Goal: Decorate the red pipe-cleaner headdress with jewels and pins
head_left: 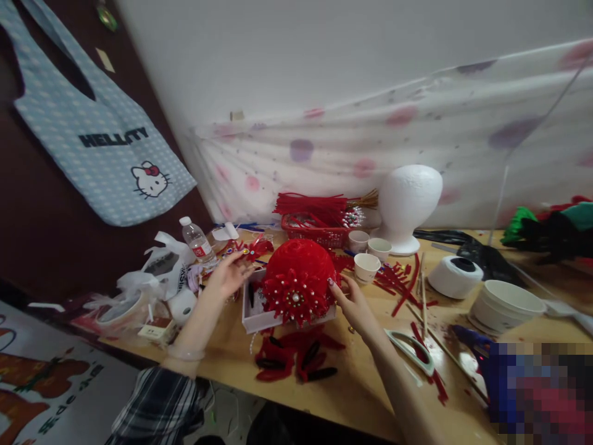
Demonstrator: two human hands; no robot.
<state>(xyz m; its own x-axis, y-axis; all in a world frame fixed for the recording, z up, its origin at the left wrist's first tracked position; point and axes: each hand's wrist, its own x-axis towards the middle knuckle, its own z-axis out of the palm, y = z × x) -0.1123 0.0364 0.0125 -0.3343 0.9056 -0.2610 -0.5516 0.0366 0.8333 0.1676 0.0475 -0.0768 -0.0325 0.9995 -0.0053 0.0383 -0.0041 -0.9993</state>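
Note:
A round red velvet ball (299,256) sits at a white box (262,321) near the table's front. On its near side is a red flower (296,298) with pearl-tipped petals and a beaded centre. My right hand (354,306) grips the ball's right edge, its thumb in front and its other fingers partly hidden behind. To the left, my left hand (231,275) is raised palm inward, fingers apart, not touching the ball. Just beyond its fingertips lie red beaded ornaments (259,247). Red petal pieces with black clips (296,358) lie in front of the box.
Behind stand a red basket (315,235) of red stems, paper cups (367,267) and a white foam head (410,204). Scissors (410,352), a thread cone (456,277), a bowl (507,306) and a blue glue gun (486,358) lie right. A bottle (197,240) stands left.

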